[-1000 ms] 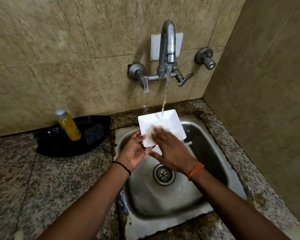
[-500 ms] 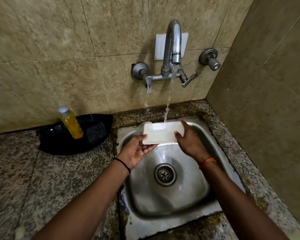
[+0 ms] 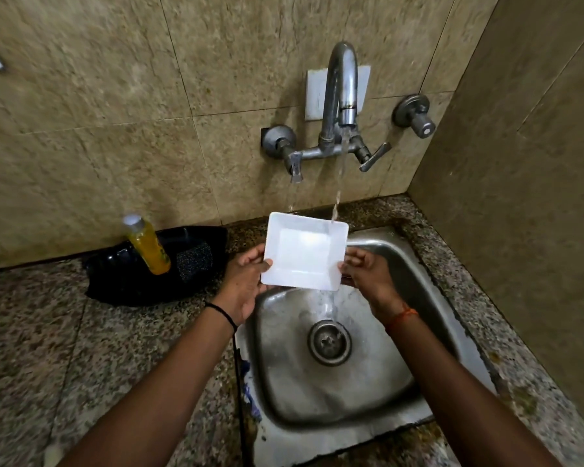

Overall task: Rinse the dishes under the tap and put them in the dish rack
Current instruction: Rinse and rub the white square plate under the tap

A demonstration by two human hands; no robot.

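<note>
Steel sink: closest thing to the camera, drain sits in the middle with water running down into it
Forearms: both reach in from the bottom edge, black band on the left wrist, orange thread on the right
Left hand: gripping the plate's left edge, thumb over the rim, rest of the fingers hidden behind it
Right hand: fingers curled on the plate's lower right corner, so it's held from both sides
Plate: white, square, up over the back of the sink, tipped with its hollow face toward the camera
What changed: half a second ago it was nearly edge-on and low, a second ago the right palm was rubbing across it. Now it's flipped up and the rubbing has stopped
Water: stream from the tap lands on the plate's top right corner and sheets off the bottom edge
My read: looks like the final rinse of this face, so the rack should be next. No rack in view though
Further back: black tray on the granite counter with a yellow bottle and a scrubber
</note>
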